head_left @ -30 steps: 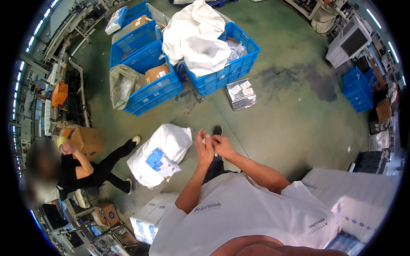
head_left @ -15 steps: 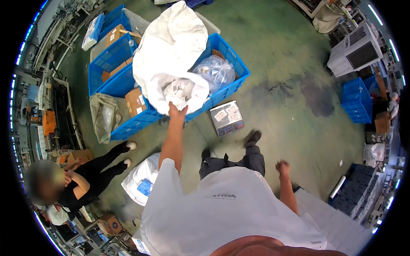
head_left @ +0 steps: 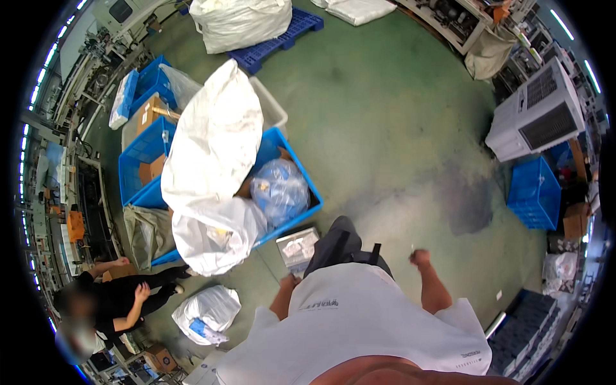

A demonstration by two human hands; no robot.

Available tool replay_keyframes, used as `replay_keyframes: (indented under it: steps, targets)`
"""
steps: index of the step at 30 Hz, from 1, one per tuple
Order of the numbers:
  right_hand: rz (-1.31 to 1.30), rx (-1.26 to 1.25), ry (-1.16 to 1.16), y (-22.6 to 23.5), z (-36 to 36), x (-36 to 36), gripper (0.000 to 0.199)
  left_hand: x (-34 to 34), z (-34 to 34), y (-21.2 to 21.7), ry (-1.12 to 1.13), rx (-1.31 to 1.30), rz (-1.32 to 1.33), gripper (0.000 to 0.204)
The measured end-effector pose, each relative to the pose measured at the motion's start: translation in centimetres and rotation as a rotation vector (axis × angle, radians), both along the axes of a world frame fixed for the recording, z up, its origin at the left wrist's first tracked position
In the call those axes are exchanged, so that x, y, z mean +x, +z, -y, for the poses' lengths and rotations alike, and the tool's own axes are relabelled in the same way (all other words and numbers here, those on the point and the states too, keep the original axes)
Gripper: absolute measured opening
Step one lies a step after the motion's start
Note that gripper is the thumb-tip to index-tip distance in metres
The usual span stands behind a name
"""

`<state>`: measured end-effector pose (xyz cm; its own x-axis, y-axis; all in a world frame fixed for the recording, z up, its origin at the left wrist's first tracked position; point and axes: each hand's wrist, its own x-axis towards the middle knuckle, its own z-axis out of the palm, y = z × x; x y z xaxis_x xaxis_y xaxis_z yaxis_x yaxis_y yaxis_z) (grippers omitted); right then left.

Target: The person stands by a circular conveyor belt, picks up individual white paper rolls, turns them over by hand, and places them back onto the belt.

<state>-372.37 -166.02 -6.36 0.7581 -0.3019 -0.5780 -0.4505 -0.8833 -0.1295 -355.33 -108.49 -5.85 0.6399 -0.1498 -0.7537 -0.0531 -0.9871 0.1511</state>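
My left hand [head_left: 290, 281] hangs low beside my dark trousers, close to the scale; its fingers are too small and partly hidden to make out. On the floor there, a flat silver scale [head_left: 287, 256] carries white packets [head_left: 301, 244] with print. My right hand [head_left: 420, 258] is out to my right over the floor, fingers curled in, nothing seen in it. A large white woven sack [head_left: 215, 141] lies across blue crates, its mouth [head_left: 215, 247] sagging towards me and partly open. Beside it a clear plastic bag [head_left: 279, 192] fills part of a blue crate [head_left: 314, 199].
Another person [head_left: 122, 298] in dark clothes stands at the left near a tied white bag [head_left: 206, 311]. A blue pallet [head_left: 282, 42] bearing a bulky white sack [head_left: 240, 22] stands at the far side. An air cooler [head_left: 536, 109] and a blue crate [head_left: 534, 192] stand at the right.
My left hand has let go of the sack's mouth and dropped back to my side. The sack's mouth has slumped. My view has shifted, and my legs have stepped towards the scale.
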Motion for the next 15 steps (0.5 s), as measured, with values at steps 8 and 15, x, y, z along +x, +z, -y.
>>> replay_keyframes:
  steps: [8,15]
  targets:
    - [0.614,0.784,-0.651,11.4,17.9,46.4,0.027,20.1,19.5,-3.8,0.137,-0.166,-0.229,0.034]
    - [0.26,0.791,-0.835,5.7,30.9,57.0,0.022,56.3,36.0,-4.1,1.071,-0.84,-0.251,0.018]
